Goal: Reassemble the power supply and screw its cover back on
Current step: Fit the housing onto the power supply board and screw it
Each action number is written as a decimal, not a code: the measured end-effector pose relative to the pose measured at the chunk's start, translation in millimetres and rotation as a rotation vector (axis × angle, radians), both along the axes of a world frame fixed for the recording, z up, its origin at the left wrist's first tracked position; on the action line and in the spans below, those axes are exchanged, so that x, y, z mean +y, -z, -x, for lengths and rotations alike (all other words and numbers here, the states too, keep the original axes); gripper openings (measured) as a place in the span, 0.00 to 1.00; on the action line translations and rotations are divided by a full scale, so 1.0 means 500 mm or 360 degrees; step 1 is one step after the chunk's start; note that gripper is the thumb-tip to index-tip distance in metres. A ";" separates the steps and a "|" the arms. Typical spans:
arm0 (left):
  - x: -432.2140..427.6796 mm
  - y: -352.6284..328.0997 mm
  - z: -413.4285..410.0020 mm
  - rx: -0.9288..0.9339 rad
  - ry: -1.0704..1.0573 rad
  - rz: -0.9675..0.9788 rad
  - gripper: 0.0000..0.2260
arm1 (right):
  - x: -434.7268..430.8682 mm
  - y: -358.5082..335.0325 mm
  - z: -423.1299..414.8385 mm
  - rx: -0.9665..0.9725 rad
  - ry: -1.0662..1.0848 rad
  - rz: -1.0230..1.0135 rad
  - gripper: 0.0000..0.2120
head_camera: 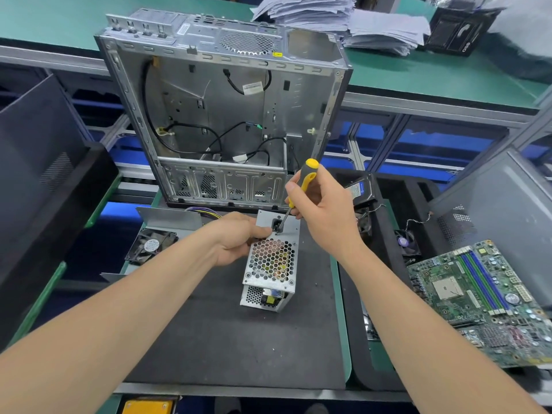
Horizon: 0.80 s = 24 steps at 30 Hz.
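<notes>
A small silver power supply (270,264) with a honeycomb grille stands on end on the dark mat (227,339). My left hand (236,237) grips its upper left side beside the black power socket. My right hand (322,210) holds a yellow-and-black screwdriver (304,182), and its tip touches the face of the power supply just below the socket. A flat silver metal panel (170,218) lies behind my left hand, with coloured wires next to it.
An open, empty computer case (227,115) stands upright behind the mat. A loose fan (152,245) lies at the left, a motherboard (484,297) at the right, a hard drive (361,189) and another fan (403,242) behind my right hand. Paper stacks (343,22) sit on the far bench.
</notes>
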State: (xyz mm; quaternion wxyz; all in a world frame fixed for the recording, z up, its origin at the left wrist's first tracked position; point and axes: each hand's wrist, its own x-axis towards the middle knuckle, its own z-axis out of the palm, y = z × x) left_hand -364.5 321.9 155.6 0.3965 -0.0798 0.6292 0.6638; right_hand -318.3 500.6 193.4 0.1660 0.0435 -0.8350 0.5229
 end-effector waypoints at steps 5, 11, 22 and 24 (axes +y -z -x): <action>-0.004 -0.001 0.004 -0.0012 0.0020 -0.0009 0.07 | -0.001 0.003 0.001 0.0001 -0.0018 -0.0016 0.06; -0.007 0.000 0.006 -0.0017 0.0022 -0.0010 0.07 | -0.002 0.006 0.002 -0.0014 -0.0029 -0.0065 0.08; -0.005 -0.005 0.008 -0.0059 -0.0018 0.0019 0.06 | -0.004 0.010 0.002 0.0005 -0.0104 -0.0161 0.10; -0.002 -0.007 0.010 -0.0006 -0.0022 0.0133 0.05 | -0.004 0.008 0.002 0.0006 -0.0094 -0.0157 0.10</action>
